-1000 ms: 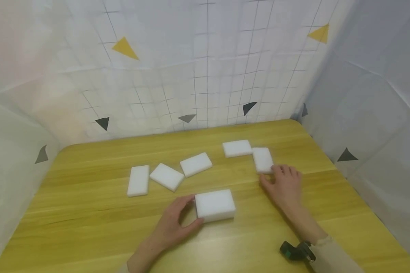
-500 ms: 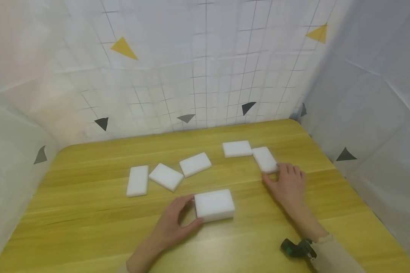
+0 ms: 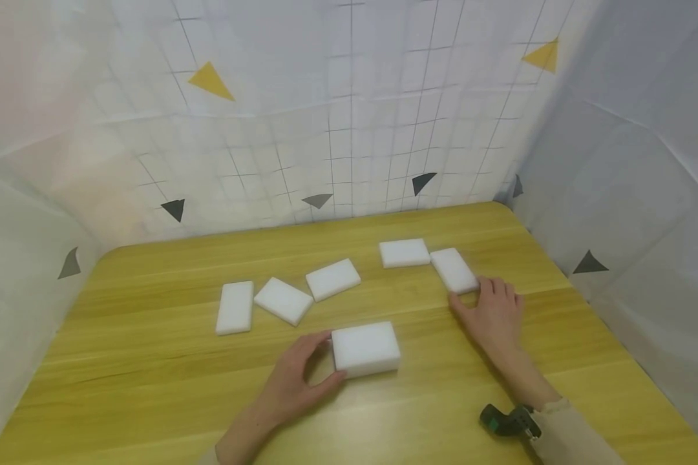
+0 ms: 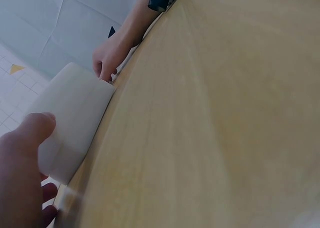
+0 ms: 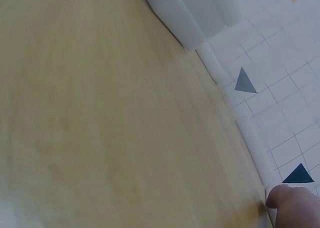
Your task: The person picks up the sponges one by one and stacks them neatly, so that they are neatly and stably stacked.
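White rectangular sponges lie on the wooden table. My left hand (image 3: 293, 378) holds the left end of a thick stack of white sponges (image 3: 365, 349), thumb at its near corner and fingers at the far one. In the left wrist view the stack (image 4: 75, 107) shows a seam between layers, and my thumb presses against its side. Over at the right, my right hand (image 3: 494, 320) pinches the near end of a slanted flat sponge (image 3: 452, 270) between thumb and forefinger. Its far corner meets another flat sponge (image 3: 404, 252). The right wrist view shows just my right thumb (image 5: 295, 208).
Left of centre, three more flat sponges lie in a loose row: an upright one (image 3: 235, 308), a slanted one (image 3: 283, 301) and another (image 3: 333, 279). A patterned white curtain (image 3: 291, 129) hangs along the table's back edge. Grey-white sheeting (image 3: 651, 213) closes the right side.
My right hand has shifted slightly to the right, swinging the near end of its flat sponge rightward so that it now lies aslant. The left hand and the sponge stack have stayed put.
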`<action>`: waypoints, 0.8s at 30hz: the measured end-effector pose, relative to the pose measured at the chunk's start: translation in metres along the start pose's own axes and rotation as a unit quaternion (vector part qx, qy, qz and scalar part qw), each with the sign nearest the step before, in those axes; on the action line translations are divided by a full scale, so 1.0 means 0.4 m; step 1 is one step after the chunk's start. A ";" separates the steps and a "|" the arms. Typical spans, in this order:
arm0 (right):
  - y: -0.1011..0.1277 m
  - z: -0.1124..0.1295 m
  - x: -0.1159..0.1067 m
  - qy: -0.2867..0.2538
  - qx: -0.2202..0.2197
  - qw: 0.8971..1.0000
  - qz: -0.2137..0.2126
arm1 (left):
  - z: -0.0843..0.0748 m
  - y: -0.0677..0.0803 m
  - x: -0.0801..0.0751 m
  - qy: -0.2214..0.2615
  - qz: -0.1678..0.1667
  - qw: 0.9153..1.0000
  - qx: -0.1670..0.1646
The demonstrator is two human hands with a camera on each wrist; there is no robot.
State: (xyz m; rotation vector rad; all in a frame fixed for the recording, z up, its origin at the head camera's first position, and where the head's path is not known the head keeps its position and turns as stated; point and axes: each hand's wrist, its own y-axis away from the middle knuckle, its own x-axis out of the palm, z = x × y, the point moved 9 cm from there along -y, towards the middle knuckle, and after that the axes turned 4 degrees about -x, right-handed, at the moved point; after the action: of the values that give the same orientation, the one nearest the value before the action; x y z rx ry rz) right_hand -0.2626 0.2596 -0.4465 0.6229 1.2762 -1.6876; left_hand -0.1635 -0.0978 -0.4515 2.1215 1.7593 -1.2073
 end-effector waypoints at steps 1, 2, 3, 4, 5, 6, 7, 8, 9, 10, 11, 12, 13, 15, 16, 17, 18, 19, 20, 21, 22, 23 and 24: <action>0.000 0.000 0.000 -0.001 0.001 1.000 0.001 | 0.000 0.000 0.000 -0.002 -0.001 1.000 0.002; -0.001 0.000 0.001 -0.001 0.002 1.000 0.002 | 0.000 0.000 0.000 -0.003 -0.002 1.000 0.003; -0.001 -0.001 0.002 -0.002 0.002 1.000 0.002 | -0.001 0.000 0.000 -0.004 -0.003 1.000 0.004; -0.001 -0.002 0.004 -0.003 0.003 1.000 0.002 | 0.000 0.000 0.000 -0.004 -0.003 1.000 0.004; -0.001 -0.003 0.004 -0.006 0.003 1.000 0.000 | -0.001 0.000 0.000 -0.005 -0.004 1.000 0.006; -0.001 -0.005 0.004 -0.007 0.004 1.000 -0.001 | -0.001 0.000 0.000 -0.005 -0.005 1.000 0.006; -0.001 -0.006 0.005 -0.010 0.005 1.000 -0.002 | -0.002 0.000 -0.001 -0.005 -0.006 1.000 0.007; -0.001 -0.008 0.005 -0.014 0.006 1.000 -0.004 | -0.002 0.000 -0.001 -0.004 -0.006 1.000 0.008; 0.000 -0.008 0.004 -0.019 0.009 1.000 -0.004 | -0.002 0.000 -0.001 -0.004 -0.007 1.000 0.009; 0.000 -0.009 0.002 -0.025 0.012 1.000 -0.005 | -0.003 0.000 -0.001 -0.004 -0.009 1.000 0.010; 0.000 -0.009 0.001 -0.030 0.014 0.999 -0.007 | -0.004 0.000 -0.001 -0.004 -0.009 1.000 0.012; -0.001 -0.010 -0.001 -0.036 0.017 0.999 -0.008 | -0.004 0.000 -0.001 -0.004 -0.009 1.000 0.012; 0.000 -0.011 -0.002 -0.043 0.019 0.999 -0.013 | -0.004 -0.001 -0.001 -0.004 -0.009 1.000 0.013; -0.001 -0.010 -0.008 -0.054 0.020 0.998 -0.023 | -0.004 -0.001 -0.001 -0.004 -0.008 1.000 0.013; -0.001 -0.010 -0.010 -0.058 0.019 0.998 -0.030 | -0.004 0.000 -0.001 -0.004 -0.008 1.000 0.013; -0.001 -0.010 -0.012 -0.064 0.017 0.997 -0.038 | -0.003 -0.001 0.000 -0.004 -0.006 1.000 0.012; -0.001 -0.009 -0.014 -0.071 0.017 0.996 -0.043 | -0.003 -0.001 0.000 -0.003 -0.005 1.000 0.011; -0.001 -0.008 -0.017 -0.077 0.016 0.996 -0.048 | -0.003 -0.001 -0.001 -0.003 -0.004 1.000 0.011; -0.001 -0.007 -0.019 -0.084 0.015 0.995 -0.051 | -0.003 -0.001 -0.001 -0.003 -0.004 1.000 0.010; -0.002 -0.006 -0.020 -0.090 0.014 0.994 -0.053 | -0.003 -0.002 -0.001 -0.003 -0.004 1.000 0.009; -0.001 -0.003 -0.021 -0.096 0.013 0.994 -0.055 | -0.004 -0.002 -0.001 -0.004 -0.004 1.000 0.009; -0.001 0.001 -0.023 -0.102 0.011 0.993 -0.056 | -0.005 -0.002 -0.002 -0.004 -0.005 1.000 0.011; -0.001 0.004 -0.024 -0.107 0.010 0.993 -0.056 | -0.005 -0.002 -0.002 -0.005 -0.007 1.000 0.013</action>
State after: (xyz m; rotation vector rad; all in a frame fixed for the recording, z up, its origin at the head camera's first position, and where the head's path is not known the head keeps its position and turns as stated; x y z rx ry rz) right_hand -0.2583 0.2616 -0.4380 0.3739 1.1597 -1.8084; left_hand -0.1632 -0.0971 -0.4493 2.1180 1.7662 -1.2471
